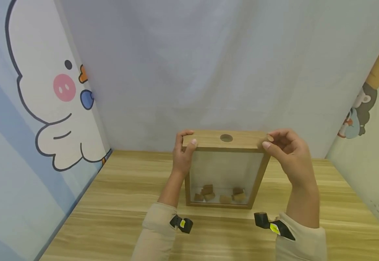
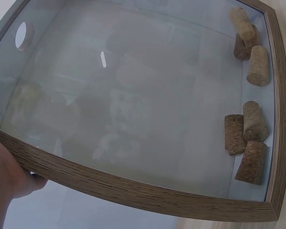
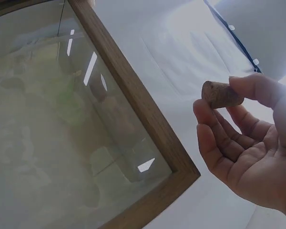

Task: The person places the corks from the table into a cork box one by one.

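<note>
A shallow wooden display box with clear glass stands upright on the table, a round hole in its top. My left hand grips its upper left corner, thumb in front and fingers over the top. Off the upper right corner, my right hand pinches a cork between thumb and fingers. In the right wrist view this cork is apart from the box frame. Several corks lie at the bottom behind the glass, in two loose groups.
The wood-grain table extends around the box. A pale grey curtain hangs behind it. Cartoon-printed cloth walls close in the left and right sides. Black straps sit on both cuffs.
</note>
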Demonstrator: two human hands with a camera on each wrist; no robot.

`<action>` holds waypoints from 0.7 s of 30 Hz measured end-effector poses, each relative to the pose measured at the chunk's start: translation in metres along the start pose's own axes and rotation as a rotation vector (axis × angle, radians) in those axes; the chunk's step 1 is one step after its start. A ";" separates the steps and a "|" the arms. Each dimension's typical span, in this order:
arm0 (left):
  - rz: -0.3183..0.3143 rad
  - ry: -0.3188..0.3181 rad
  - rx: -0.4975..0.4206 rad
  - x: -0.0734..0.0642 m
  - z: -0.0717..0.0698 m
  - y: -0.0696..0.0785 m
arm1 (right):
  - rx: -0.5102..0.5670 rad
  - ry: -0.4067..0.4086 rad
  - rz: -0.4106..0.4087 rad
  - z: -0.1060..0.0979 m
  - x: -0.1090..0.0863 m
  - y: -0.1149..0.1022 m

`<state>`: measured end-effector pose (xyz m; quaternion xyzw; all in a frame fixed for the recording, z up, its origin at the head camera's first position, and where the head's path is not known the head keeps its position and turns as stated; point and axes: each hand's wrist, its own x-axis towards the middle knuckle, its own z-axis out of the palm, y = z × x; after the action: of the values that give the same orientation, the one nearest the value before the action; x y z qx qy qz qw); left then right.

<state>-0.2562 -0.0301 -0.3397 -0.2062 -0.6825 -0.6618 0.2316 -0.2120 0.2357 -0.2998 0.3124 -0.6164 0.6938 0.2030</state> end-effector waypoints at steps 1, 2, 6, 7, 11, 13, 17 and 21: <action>-0.001 -0.002 0.001 0.000 0.000 0.000 | 0.003 -0.001 0.016 0.002 0.005 -0.001; -0.004 -0.002 0.001 0.000 0.000 0.000 | -0.004 0.001 0.033 0.004 0.010 -0.002; -0.006 0.008 0.001 0.000 0.001 -0.001 | -0.050 -0.006 0.167 0.010 0.031 -0.006; -0.005 0.009 -0.002 0.000 0.001 -0.001 | -0.095 -0.012 0.210 0.012 0.036 -0.006; 0.001 0.011 -0.005 0.000 0.002 -0.001 | -0.295 -0.093 0.392 0.018 0.054 -0.007; 0.003 0.011 -0.006 0.000 0.002 -0.001 | -0.396 -0.167 0.462 0.021 0.063 -0.006; 0.003 0.007 0.000 0.000 0.002 -0.001 | -0.514 -0.300 0.543 0.027 0.077 -0.003; 0.002 0.003 0.005 0.000 0.001 -0.001 | -0.575 -0.357 0.574 0.034 0.087 0.001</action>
<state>-0.2574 -0.0292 -0.3405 -0.2054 -0.6837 -0.6601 0.2337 -0.2691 0.1936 -0.2400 0.1741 -0.8714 0.4578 -0.0289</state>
